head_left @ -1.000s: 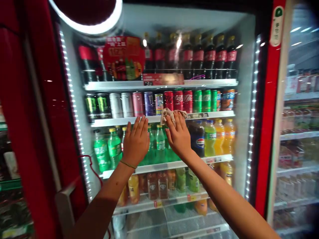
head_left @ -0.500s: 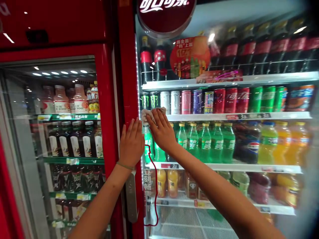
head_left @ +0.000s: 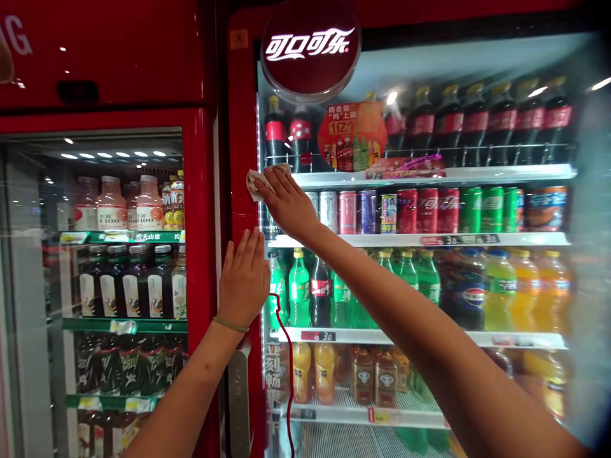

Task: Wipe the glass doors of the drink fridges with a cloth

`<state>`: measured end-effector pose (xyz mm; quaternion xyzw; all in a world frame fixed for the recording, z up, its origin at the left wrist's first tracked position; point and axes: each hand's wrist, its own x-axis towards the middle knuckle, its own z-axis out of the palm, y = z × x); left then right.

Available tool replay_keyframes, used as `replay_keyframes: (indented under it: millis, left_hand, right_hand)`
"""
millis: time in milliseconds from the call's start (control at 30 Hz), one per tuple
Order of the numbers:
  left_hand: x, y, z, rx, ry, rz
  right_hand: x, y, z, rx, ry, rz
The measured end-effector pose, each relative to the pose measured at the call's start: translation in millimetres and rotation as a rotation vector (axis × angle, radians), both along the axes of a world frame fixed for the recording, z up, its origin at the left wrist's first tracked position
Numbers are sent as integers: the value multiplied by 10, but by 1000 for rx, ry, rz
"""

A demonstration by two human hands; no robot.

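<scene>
The left hand [head_left: 243,280] lies flat with an empty grip, and the right hand [head_left: 292,205] has the cloth [head_left: 252,185] in its grip across the edge of the red door frame [head_left: 242,127], where it could slip if pressed too lightly.

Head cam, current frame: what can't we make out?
Head view throughout:
Cloth: partly hidden by the right hand; grip unclear.
Left hand: palm hidden, its back faces the camera.
Green bottles: several partly hidden behind the right forearm.
Red cord: lower end cut off by the bottom edge.
Orange sticker: print too small to read.
</scene>
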<state>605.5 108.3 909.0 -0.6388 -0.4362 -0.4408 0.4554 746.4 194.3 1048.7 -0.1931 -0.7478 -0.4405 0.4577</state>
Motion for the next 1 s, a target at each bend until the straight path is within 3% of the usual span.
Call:
replay_keyframes:
  millis: [67, 233, 300, 367, 467, 533, 600, 700, 767, 833, 933, 1000]
  left_hand:
    - [45, -3, -8, 7, 5, 21]
    - [78, -30, -39, 29, -11, 71]
    - [91, -47, -17, 36, -8, 95]
    - [114, -72, 26, 45, -1, 122]
    - [161, -119, 85, 77, 0, 149]
    - [188, -143, 93, 93, 1, 163]
    - [201, -152, 78, 95, 3, 170]
    - [201, -139, 60, 81, 2, 171]
    - [210, -122, 77, 71, 1, 168]
    - [244, -102, 116, 71, 0, 159]
    - [348, -65, 172, 77, -3, 137]
    - [435, -34, 183, 79, -2, 126]
  right_hand:
    - [34, -41, -132, -3, -12, 3]
    - [309, -144, -1108, 0, -176, 48]
    - [427, -120, -1242, 29, -272, 78]
    - [504, -69, -1014, 55, -320, 84]
    - [537, -4, -295, 57, -206, 66]
    - [536, 6, 10, 56, -105, 72]
    - [563, -8, -68, 67, -80, 88]
    - [703, -31, -666, 103, -226, 96]
    - [845, -29, -930, 123, -368, 91]
    - [986, -10, -815, 114, -394, 76]
    - [1142, 20, -192, 75, -188, 47]
    - [1220, 19, 44, 66, -79, 38]
